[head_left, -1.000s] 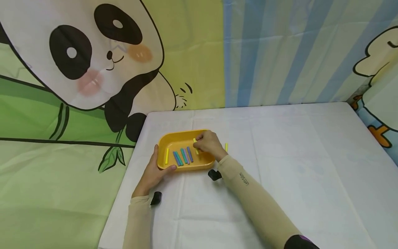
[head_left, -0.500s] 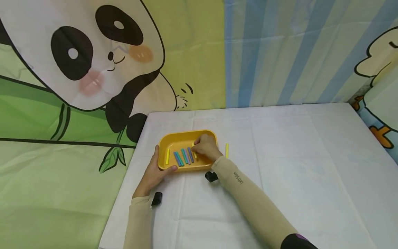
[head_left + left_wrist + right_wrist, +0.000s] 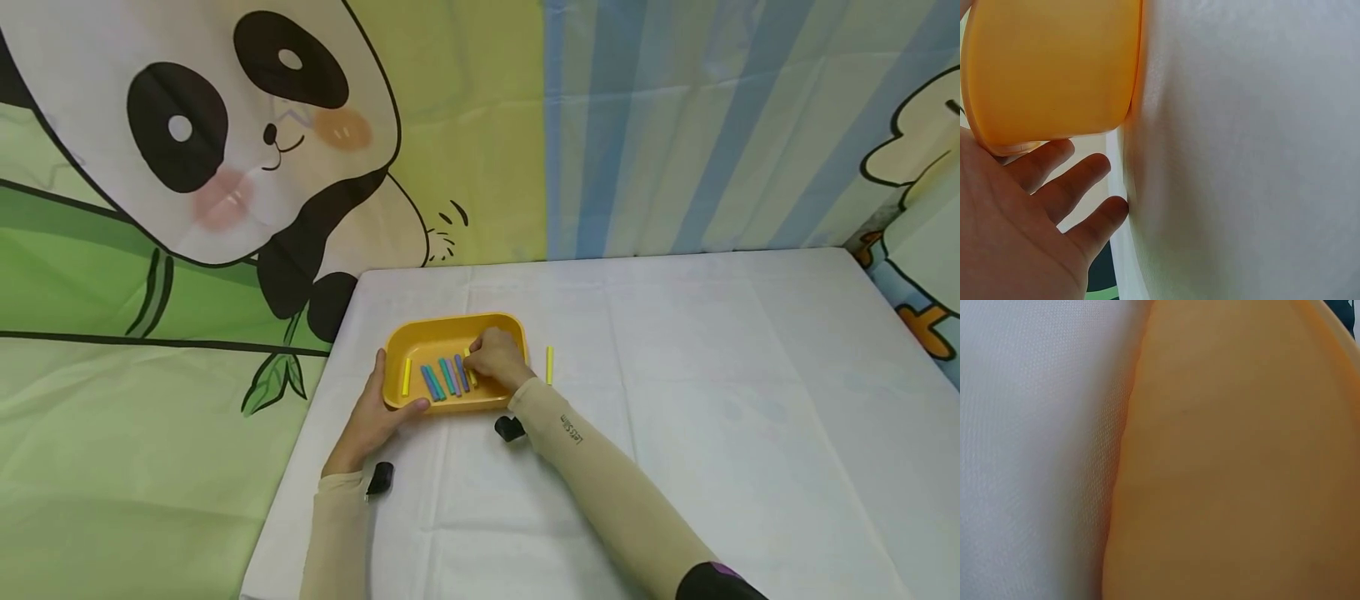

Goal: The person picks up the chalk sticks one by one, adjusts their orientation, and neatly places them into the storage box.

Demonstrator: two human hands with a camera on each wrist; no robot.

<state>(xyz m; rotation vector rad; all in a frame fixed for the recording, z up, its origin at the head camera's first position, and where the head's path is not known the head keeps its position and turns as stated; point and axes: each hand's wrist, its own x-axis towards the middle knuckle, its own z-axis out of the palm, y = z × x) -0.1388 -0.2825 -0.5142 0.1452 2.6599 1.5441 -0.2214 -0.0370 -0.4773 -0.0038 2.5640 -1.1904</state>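
Observation:
In the head view, a yellow-orange tray (image 3: 420, 333) stands on the white table. My left hand (image 3: 371, 425) holds its near left corner, thumb along the front and fingers up the left side. The left wrist view shows several of this hand's fingers spread beside the outer wall. Inside the tray, my right hand (image 3: 498, 358) pinches a yellow stick (image 3: 472, 379), partly hidden by the fingers. Left of it lie a row of blue, green and purple sticks (image 3: 444, 378) and another yellow stick (image 3: 407, 377). The right wrist view shows the tray wall (image 3: 1229, 456), not the hand.
One more yellow stick (image 3: 550, 365) lies on the white tablecloth (image 3: 720, 417), just right of the tray. A printed curtain with a panda (image 3: 247, 133) hangs behind the table and down its left side.
The right hand has moved slightly left and lowered the yellow stick next to the coloured row, still pinching it. The left hand keeps its hold on the tray.

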